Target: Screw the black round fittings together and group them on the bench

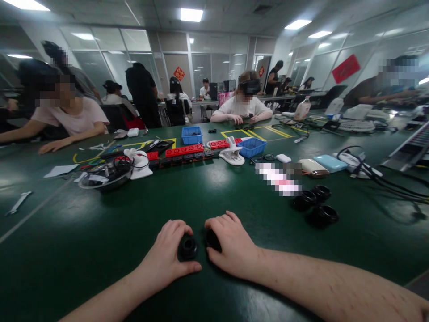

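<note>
My left hand rests low over the green table, its thumb stretched out and its fingers curved apart. Between them stands a small black ring-shaped part with a round hole on top; thumb and part have a gap between them. Just to the right, the fingers and thumb of my right hand curl around a dark, rounded black part, mostly hidden by the hand. Farther right sit three black hollow cylindrical parts in a close group.
Beyond my hands are a bowl of dark pieces, a white clip-on fan, a row of red-topped blocks and blue baskets. A wrench lies left; cables lie right. A person sits across.
</note>
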{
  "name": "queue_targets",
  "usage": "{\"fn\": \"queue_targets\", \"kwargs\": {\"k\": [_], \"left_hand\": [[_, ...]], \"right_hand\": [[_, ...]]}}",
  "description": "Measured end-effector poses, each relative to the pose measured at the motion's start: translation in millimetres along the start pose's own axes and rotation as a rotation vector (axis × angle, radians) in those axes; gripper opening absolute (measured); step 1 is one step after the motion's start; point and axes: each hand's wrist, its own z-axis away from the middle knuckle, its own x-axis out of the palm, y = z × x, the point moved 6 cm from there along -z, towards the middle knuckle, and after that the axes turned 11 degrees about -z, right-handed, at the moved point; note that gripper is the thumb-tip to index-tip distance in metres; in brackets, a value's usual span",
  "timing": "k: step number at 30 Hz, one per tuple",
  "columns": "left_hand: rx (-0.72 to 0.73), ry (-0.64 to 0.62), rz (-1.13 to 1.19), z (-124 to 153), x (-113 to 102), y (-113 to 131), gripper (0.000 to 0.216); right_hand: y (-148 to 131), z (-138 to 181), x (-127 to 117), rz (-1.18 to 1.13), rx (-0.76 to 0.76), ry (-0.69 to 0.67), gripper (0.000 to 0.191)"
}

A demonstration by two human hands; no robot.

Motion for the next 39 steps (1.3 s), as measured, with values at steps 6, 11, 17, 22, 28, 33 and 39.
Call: {"fn": "queue_targets", "kwargs": {"k": [6, 11, 17, 22, 28, 33, 39], "left_hand": [[-0.002, -0.063, -0.242, 0.5, 4.7, -12.1, 0.099], [0.009, -0.174, -0.315, -0.6, 10.7, -17.9, 0.105], [-0.008, -0.178, -0.341, -1.7, 7.3, -12.3, 0.102], [-0.055, -0.205, -0.353, -0.7, 7.2, -12.6, 0.107], [-0.103, -0.21, -0.364, 0.7, 4.4, -14.9, 0.112], [-0.103, -0.217, -0.37, -0.2, 5.5, -16.7, 0.116], [-0.102, -0.217, -0.36, -0.7, 6.8, -18.7, 0.114]], "right_hand": [[-7.0, 1.6, -11.9, -0.046, -0.048, 0.072, 0.039], [-26.6, -0.3, -16.8, -0.017, -0.175, 0.038, 0.033], [-51.2, -7.4, -5.7, 0.158, -0.245, -0.129, 0.053], [-57.2, -20.6, 14.5, 0.31, -0.278, -0.292, 0.035], [-48.1, -47.7, 21.7, 0.394, -0.194, -0.308, 0.027], [-13.5, -82.5, 2.9, 0.443, -0.013, -0.217, 0.025], [35.8, -91.6, -26.8, 0.475, 0.213, -0.163, 0.029]]}}
